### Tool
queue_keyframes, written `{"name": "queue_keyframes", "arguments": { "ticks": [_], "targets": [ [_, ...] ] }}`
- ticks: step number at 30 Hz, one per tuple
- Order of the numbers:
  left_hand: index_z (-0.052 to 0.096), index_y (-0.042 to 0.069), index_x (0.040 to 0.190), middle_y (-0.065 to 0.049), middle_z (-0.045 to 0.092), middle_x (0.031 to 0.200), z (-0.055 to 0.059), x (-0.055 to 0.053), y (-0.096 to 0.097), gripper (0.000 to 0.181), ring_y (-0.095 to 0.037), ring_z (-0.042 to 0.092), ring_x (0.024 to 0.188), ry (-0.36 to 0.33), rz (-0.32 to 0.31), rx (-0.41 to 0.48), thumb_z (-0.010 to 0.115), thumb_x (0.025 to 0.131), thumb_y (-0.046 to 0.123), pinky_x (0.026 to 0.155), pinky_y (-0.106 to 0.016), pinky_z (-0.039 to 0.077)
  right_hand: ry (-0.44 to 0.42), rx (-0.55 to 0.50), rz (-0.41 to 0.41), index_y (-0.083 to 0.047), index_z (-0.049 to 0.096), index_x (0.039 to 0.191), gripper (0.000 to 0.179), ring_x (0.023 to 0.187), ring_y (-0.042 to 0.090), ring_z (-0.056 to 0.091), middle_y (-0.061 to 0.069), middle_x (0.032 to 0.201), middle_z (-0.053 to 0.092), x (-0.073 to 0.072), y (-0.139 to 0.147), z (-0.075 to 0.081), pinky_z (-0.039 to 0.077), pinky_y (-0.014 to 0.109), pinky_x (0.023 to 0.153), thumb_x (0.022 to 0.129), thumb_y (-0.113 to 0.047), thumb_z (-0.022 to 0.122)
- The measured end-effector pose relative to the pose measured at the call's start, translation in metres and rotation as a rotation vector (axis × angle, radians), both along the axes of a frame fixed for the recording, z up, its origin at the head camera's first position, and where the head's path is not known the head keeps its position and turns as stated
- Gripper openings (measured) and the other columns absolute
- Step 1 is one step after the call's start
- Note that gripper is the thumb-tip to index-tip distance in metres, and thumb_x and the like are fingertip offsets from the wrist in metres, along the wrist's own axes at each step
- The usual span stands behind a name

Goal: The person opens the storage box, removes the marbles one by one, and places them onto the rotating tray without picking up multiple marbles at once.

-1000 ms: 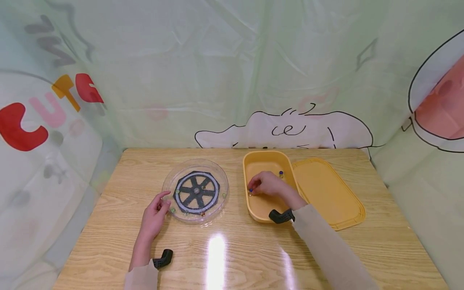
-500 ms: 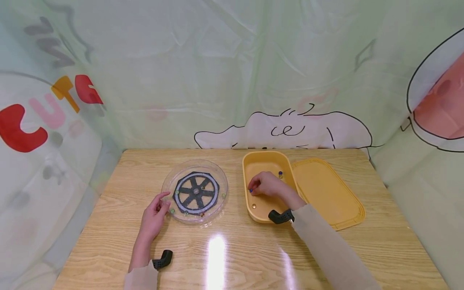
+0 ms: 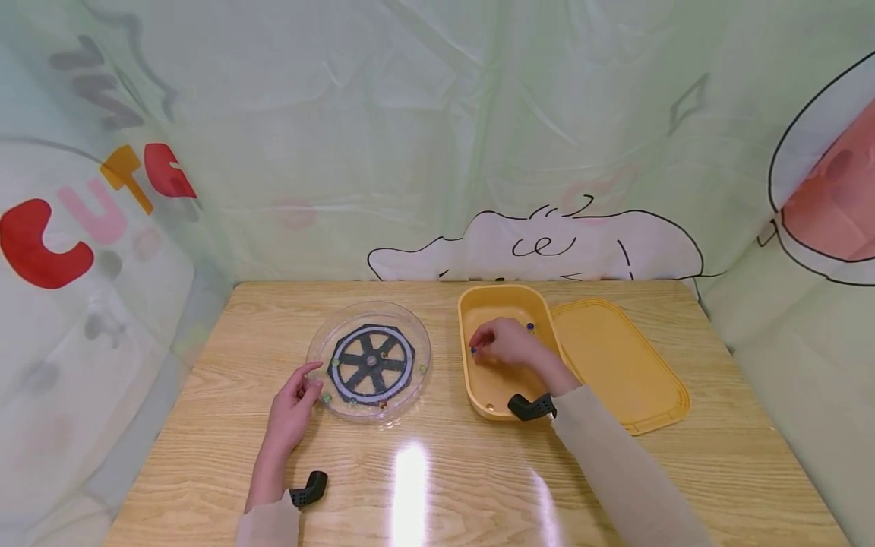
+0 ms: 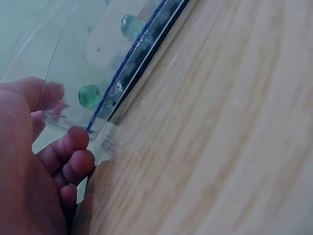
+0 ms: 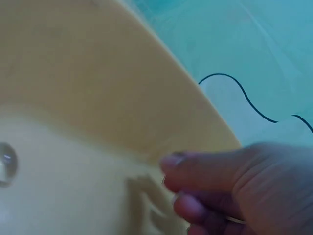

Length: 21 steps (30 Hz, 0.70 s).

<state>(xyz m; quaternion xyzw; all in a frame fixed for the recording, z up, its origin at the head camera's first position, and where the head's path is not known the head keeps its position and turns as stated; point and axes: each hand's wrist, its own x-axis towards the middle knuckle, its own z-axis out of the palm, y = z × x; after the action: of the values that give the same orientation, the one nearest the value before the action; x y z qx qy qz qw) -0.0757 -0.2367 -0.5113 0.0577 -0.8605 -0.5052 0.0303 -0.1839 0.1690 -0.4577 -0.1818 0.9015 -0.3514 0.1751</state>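
Amber marble (image 3: 489, 408) has rolled toward six o'clock in the tub (image 3: 494, 382); right hand (image 3: 503, 342) pinches a blue marble (image 3: 474, 350); left hand (image 3: 292, 406), loose, touches the dish (image 3: 345, 319) at eight o'clock.

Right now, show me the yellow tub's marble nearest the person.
The pale marble at the near end of the yellow tub; the visible blue marbles are farther back.
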Motion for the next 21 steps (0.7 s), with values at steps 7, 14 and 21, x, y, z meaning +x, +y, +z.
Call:
{"name": "queue_keyframes", "arguments": {
  "ticks": [7, 14, 21],
  "targets": [
    [0.059, 0.018, 0.135, -0.007, 0.046, 0.081, -0.001, 0.000, 0.000, 0.032, -0.021, 0.044, 0.069, -0.008, 0.002, -0.006, 0.056, 0.103, 0.023, 0.062, -0.029, 0.035, 0.005, -0.052, -0.006, -0.006, 0.074, 0.095, 0.010, 0.075, 0.015, 0.057, -0.001, 0.084, 0.068, 0.002, 0.004, 0.011, 0.047, 0.030, 0.068, 0.086, -0.008, 0.078],
    [0.059, 0.018, 0.135, -0.007, 0.047, 0.081, 0.001, 0.000, 0.001, 0.032, -0.021, 0.044, 0.069, -0.004, 0.000, -0.009, 0.056, 0.103, 0.022, 0.062, -0.028, 0.035, 0.045, -0.100, -0.024, -0.006, 0.074, 0.095, 0.012, 0.079, 0.016, 0.059, -0.001, 0.087, 0.070, 0.007, 0.007, 0.020, 0.048, 0.033, 0.074, 0.084, -0.005, 0.078],
    [0.059, 0.018, 0.135, -0.007, 0.046, 0.082, 0.001, 0.001, 0.001, 0.033, -0.021, 0.044, 0.069, -0.008, 0.001, 0.000, 0.056, 0.103, 0.022, 0.062, -0.028, 0.035, 0.072, -0.133, -0.039, -0.007, 0.075, 0.096, 0.013, 0.080, 0.018, 0.058, -0.002, 0.086, 0.070, 0.015, 0.010, 0.028, 0.047, 0.034, 0.075, 0.084, -0.004, 0.078]
  ]
}}
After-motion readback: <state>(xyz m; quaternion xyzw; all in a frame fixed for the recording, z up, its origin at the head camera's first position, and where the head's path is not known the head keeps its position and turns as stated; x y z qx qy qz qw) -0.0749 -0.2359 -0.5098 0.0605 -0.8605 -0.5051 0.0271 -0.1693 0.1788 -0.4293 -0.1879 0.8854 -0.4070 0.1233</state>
